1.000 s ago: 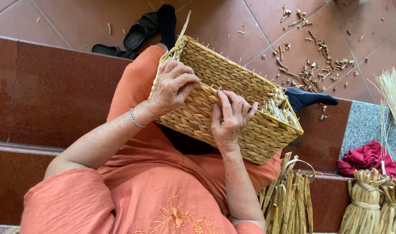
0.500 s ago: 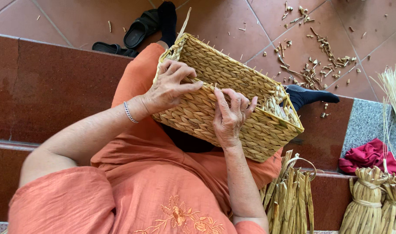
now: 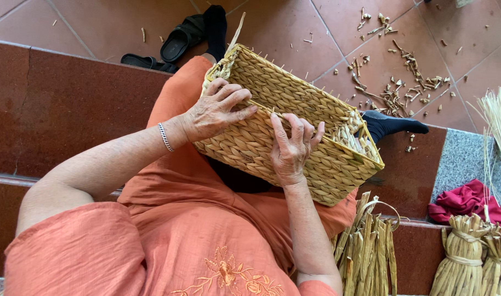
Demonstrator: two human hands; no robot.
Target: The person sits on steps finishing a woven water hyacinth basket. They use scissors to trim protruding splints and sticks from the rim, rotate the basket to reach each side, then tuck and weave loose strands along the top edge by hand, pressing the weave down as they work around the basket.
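Note:
A rectangular woven straw basket [image 3: 316,118] lies tilted on my lap, its side wall toward me. My left hand [image 3: 215,112], with a thin silver bracelet at the wrist, rests flat on the upper part of that wall, fingers spread to the right. My right hand [image 3: 291,148] presses on the wall beside it, fingers pointing up over a seam of the weave. Loose straw ends [image 3: 352,131] stick out at the basket's right end. Both hands touch the basket; neither wraps around it.
I sit on red stone steps [image 3: 58,104] in orange clothes. Bundles of dried straw [image 3: 365,249] stand at my right, with more tied bundles [image 3: 470,257] and a red cloth [image 3: 467,200] beyond. Black sandals [image 3: 179,41] and straw scraps [image 3: 404,87] lie on the tiled floor.
My left hand has slid a little down and right across the basket wall. The right hand's fingers have shifted slightly on the weave. The basket stays on my lap.

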